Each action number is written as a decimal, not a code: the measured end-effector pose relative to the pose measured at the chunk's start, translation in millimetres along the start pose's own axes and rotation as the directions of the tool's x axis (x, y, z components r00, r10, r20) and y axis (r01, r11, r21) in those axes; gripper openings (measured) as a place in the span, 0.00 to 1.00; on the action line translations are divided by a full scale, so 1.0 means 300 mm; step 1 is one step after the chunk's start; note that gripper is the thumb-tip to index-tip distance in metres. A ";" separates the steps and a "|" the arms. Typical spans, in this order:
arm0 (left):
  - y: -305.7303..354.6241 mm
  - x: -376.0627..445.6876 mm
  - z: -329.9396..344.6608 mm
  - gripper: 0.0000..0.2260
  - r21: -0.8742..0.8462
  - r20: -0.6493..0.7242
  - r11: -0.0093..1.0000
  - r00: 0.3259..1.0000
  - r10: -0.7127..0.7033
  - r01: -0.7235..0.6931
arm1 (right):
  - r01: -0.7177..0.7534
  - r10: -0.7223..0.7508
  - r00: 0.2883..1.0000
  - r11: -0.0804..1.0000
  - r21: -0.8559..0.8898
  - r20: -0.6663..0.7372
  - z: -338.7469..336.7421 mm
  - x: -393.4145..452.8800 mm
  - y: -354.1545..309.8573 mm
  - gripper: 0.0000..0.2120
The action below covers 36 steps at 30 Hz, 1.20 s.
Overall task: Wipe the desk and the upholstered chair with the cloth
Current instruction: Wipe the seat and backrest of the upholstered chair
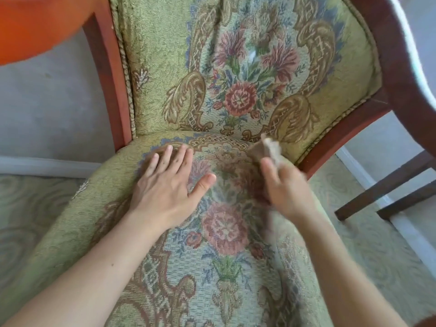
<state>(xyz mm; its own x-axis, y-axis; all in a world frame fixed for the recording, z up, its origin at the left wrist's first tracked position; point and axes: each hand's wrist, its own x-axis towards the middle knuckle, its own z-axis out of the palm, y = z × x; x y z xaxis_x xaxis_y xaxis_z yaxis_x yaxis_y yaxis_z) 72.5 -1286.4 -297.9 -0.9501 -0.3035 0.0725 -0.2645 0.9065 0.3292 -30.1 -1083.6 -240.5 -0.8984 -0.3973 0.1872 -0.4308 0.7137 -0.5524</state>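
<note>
Gripping the cloth (269, 149) in your right hand (286, 185), fingers curled round it though blurred, you hold it at the back of the chair (165, 55) seat, near the backrest. Your left hand (165, 185) lies flat on the seat beside it, fingers spread. Carpet (377, 256) surrounds the chair.

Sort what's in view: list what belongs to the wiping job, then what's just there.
Part of the job:
upholstered chair
cloth, held in the right hand
left hand, flat on the seat

Just there:
second wooden chair at right
carpet
white baseboard
</note>
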 end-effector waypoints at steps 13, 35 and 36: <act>-0.004 0.069 0.045 0.32 0.131 0.002 0.991 0.999 -0.042 0.041 | -0.291 0.116 0.928 0.819 0.494 0.354 0.015 -0.154 0.007 0.26; -0.020 0.114 0.039 0.35 0.029 -0.079 0.999 0.996 -0.031 0.033 | -0.071 0.040 0.949 0.994 0.089 0.312 0.099 -0.119 0.031 0.27; -0.010 0.132 0.032 0.34 0.014 -0.083 0.999 0.996 -0.029 0.030 | -0.137 0.078 0.954 0.972 0.191 0.288 0.096 -0.131 0.012 0.21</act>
<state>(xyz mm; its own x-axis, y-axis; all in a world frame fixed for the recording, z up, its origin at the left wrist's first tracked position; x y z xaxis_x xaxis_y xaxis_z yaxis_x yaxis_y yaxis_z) 33.9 -1298.3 -305.1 -0.9250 -0.3528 0.1408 -0.2953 0.9011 0.3176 6.3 -1082.0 -273.4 -0.8662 -0.4898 -0.0987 -0.2792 0.6383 -0.7174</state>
